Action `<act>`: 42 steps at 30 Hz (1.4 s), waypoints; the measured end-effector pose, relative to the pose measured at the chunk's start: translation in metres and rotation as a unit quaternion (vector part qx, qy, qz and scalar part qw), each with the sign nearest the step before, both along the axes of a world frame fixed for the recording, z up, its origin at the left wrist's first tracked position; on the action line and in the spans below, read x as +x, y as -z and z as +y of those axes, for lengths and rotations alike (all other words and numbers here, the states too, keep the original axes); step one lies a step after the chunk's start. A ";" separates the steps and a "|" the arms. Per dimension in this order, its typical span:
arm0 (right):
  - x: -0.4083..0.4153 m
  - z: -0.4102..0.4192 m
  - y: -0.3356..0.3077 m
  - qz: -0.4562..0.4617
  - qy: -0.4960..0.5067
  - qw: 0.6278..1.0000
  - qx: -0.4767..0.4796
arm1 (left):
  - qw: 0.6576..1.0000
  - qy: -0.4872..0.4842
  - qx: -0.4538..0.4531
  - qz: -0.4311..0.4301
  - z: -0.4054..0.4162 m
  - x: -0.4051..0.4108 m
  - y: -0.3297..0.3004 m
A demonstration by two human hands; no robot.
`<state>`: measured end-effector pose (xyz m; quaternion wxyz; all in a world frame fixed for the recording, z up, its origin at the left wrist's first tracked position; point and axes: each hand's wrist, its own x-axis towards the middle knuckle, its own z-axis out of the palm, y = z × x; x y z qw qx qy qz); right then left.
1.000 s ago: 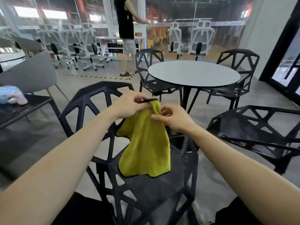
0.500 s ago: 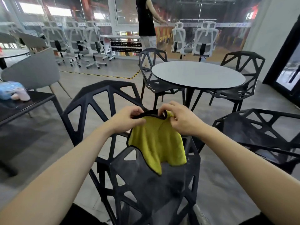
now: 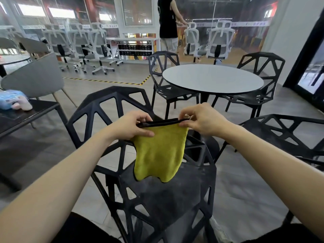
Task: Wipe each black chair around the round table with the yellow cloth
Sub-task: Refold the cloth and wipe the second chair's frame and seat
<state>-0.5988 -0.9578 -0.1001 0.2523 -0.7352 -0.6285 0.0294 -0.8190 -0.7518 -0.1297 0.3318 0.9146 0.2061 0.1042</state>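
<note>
A person's left hand (image 3: 130, 126) and right hand (image 3: 201, 120) pinch the black-trimmed top edge of a soft yellow microfibre cloth (image 3: 159, 151), apparently squaring it for wiping, above the nearest black angular lattice chair (image 3: 168, 195), at 6 o'clock of the round white table (image 3: 213, 78).

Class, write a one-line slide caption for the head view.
Both hands, left and right, hold a yellow cloth over a black chair.

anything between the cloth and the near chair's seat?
Nothing visible. The yellow cloth hangs from both hands, left hand and right hand, directly over the near black chair; the seat under it is bare.
</note>
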 end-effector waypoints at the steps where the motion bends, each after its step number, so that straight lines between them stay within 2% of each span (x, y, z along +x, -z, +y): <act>1: -0.001 0.001 -0.001 -0.006 -0.004 1.000 0.001 | 1.000 0.011 -0.007 0.016 0.001 -0.002 -0.003; 4: -0.003 0.004 -0.006 -0.037 -0.022 0.999 -0.005 | 0.999 0.020 -0.037 0.009 -0.002 -0.008 -0.004; 7: -0.001 0.008 -0.013 -0.053 -0.024 0.998 -0.016 | 0.998 0.018 -0.044 -0.047 -0.003 -0.010 0.005; 11: 0.002 0.011 -0.020 -0.057 -0.002 0.998 -0.010 | 0.994 0.013 0.014 -0.104 -0.013 -0.006 0.015; 14: 0.001 0.013 -0.023 -0.062 0.012 0.998 -0.027 | 0.993 0.016 0.068 -0.095 -0.012 -0.004 0.019; 19: -0.001 0.014 -0.030 -0.021 0.022 0.999 -0.014 | 0.990 -0.016 0.121 -0.068 0.001 -0.008 0.025; 22: -0.006 0.012 -0.034 -0.026 0.024 0.999 -0.005 | 0.989 -0.012 0.142 -0.049 0.007 -0.008 0.027; 25: -0.006 0.007 -0.034 -0.038 0.038 0.998 -0.024 | 0.992 -0.033 0.112 -0.057 0.009 -0.008 0.030; 28: -0.003 -0.003 -0.037 -0.036 0.022 0.996 -0.079 | 0.990 -0.060 0.054 -0.114 0.002 -0.006 0.027; 30: 0.004 0.001 -0.048 0.040 0.027 0.998 -0.027 | 0.974 -0.095 0.004 -0.207 -0.001 0.002 0.010; 31: 0.009 0.007 -0.048 0.146 0.052 0.988 0.029 | 0.958 -0.120 -0.089 -0.245 0.001 0.006 0.001; 32: 0.012 0.013 -0.041 0.283 0.076 0.953 0.072 | 0.929 -0.129 -0.236 -0.255 -0.001 0.008 -0.007; 33: 0.013 0.018 -0.025 0.382 0.101 0.916 0.064 | 0.884 -0.117 -0.391 -0.229 -0.003 0.006 -0.006; 34: 0.006 0.022 -0.003 0.435 0.117 0.893 0.016 | 0.840 -0.098 -0.502 -0.181 -0.005 0.001 0.004; 35: -0.009 0.017 0.027 0.453 0.112 0.883 -0.052 | 0.817 -0.087 -0.556 -0.127 -0.007 -0.007 0.020; 37: -0.042 0.010 0.083 0.488 0.091 0.859 -0.127 | 0.818 -0.099 -0.566 -0.019 -0.015 -0.024 0.058; 39: -0.050 0.009 0.120 0.534 0.149 0.829 -0.076 | 0.847 -0.082 -0.523 0.046 -0.010 -0.041 0.094; 41: -0.050 0.010 0.139 0.586 0.205 0.784 -0.002 | 0.855 -0.084 -0.511 0.014 -0.005 -0.048 0.114; 42: -0.046 0.012 0.146 0.610 0.194 0.768 0.026 | 0.850 -0.097 -0.517 -0.015 0.000 -0.048 0.121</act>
